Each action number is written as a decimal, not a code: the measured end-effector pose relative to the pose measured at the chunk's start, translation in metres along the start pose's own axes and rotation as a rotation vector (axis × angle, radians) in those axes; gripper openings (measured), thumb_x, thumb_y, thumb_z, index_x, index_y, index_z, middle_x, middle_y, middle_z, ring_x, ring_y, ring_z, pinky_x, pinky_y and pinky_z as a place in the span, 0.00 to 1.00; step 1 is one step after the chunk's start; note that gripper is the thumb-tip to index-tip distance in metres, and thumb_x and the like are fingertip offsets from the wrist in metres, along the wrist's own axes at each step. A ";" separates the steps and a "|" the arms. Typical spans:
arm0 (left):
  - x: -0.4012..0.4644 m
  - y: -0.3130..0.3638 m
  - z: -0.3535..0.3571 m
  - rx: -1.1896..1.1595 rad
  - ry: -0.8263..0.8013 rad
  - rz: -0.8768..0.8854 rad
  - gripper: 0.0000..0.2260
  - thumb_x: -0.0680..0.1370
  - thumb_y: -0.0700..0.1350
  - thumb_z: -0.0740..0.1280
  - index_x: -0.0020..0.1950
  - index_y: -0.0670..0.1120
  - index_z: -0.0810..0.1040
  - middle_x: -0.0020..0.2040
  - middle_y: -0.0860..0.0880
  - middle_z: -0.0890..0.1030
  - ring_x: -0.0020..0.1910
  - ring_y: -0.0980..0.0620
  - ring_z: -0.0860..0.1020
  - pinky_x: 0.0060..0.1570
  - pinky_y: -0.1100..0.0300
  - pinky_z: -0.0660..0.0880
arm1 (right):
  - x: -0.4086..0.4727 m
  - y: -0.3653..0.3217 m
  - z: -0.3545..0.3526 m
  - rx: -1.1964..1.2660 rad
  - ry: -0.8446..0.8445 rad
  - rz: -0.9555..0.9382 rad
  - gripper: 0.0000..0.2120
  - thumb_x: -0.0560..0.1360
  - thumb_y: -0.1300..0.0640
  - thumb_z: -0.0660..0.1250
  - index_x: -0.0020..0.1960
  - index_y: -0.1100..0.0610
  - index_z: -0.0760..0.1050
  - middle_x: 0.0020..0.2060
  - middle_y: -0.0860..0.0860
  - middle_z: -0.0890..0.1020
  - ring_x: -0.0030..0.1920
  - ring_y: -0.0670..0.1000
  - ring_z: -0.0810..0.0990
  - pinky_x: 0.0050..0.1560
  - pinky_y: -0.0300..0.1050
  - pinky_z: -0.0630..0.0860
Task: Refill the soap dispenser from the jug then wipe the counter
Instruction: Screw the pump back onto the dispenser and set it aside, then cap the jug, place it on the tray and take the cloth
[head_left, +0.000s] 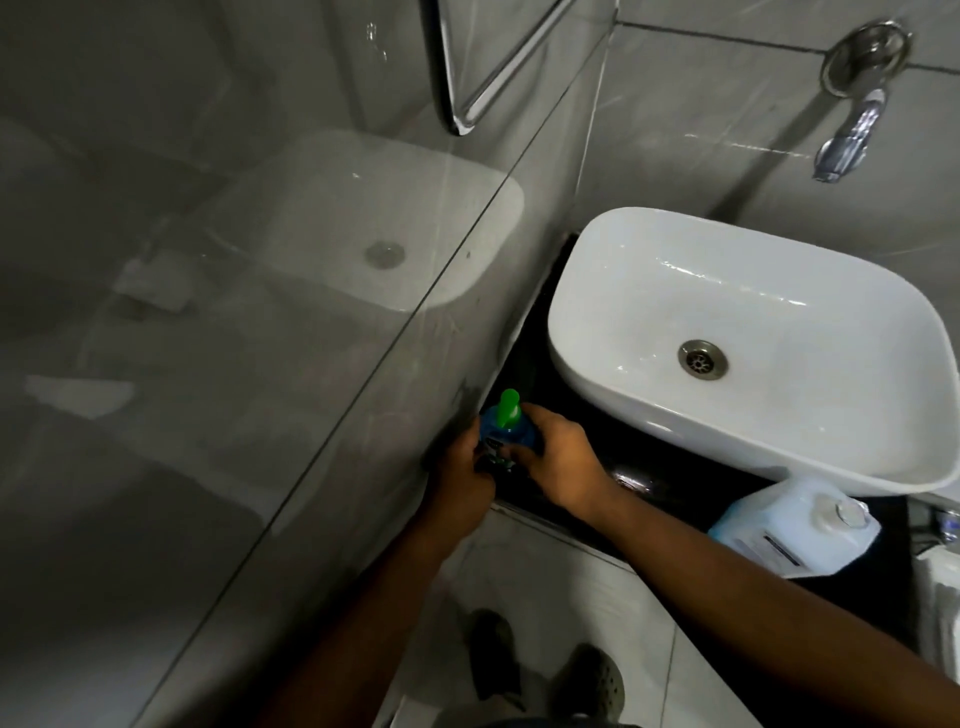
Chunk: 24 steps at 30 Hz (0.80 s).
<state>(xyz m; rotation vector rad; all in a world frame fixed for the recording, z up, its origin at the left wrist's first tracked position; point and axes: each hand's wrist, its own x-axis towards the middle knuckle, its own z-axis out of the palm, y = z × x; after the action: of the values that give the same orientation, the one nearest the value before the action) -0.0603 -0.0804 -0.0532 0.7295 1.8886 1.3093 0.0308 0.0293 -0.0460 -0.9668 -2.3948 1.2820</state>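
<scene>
Head view: a white basin (748, 343) covers most of the black counter (649, 457), under a wall tap (852, 140). The capped jug (795, 530) stands at the counter's front edge, just beside the basin. Its label is too blurred to read. The dispenser (506, 423), blue with a green pump, stands at the counter's left corner against the wall. The left hand (460, 467) and the right hand (561, 457) are both closed around it.
</scene>
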 end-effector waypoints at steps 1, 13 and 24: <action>-0.001 0.000 0.001 0.014 0.004 -0.001 0.29 0.74 0.27 0.59 0.68 0.55 0.67 0.59 0.55 0.75 0.59 0.56 0.74 0.56 0.69 0.72 | 0.000 0.000 0.001 0.000 0.005 -0.003 0.20 0.70 0.61 0.73 0.61 0.59 0.74 0.52 0.58 0.82 0.52 0.57 0.80 0.52 0.49 0.77; -0.049 -0.011 0.069 0.235 -0.059 -0.141 0.13 0.74 0.39 0.69 0.58 0.46 0.78 0.53 0.48 0.82 0.53 0.51 0.79 0.51 0.62 0.72 | -0.109 0.059 -0.023 0.280 0.259 0.398 0.25 0.70 0.58 0.74 0.65 0.57 0.72 0.51 0.55 0.80 0.52 0.53 0.80 0.55 0.49 0.79; -0.017 0.049 0.183 0.369 -0.641 0.255 0.39 0.66 0.41 0.77 0.73 0.53 0.62 0.65 0.56 0.68 0.59 0.57 0.72 0.55 0.62 0.71 | -0.218 0.133 -0.123 0.263 0.751 0.667 0.10 0.72 0.63 0.71 0.53 0.59 0.78 0.42 0.56 0.82 0.42 0.55 0.81 0.47 0.49 0.79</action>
<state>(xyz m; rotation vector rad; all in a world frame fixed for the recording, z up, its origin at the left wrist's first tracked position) 0.1004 0.0211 -0.0445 1.4249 1.5382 0.7271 0.3134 0.0163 -0.0651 -1.8326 -1.3416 1.0783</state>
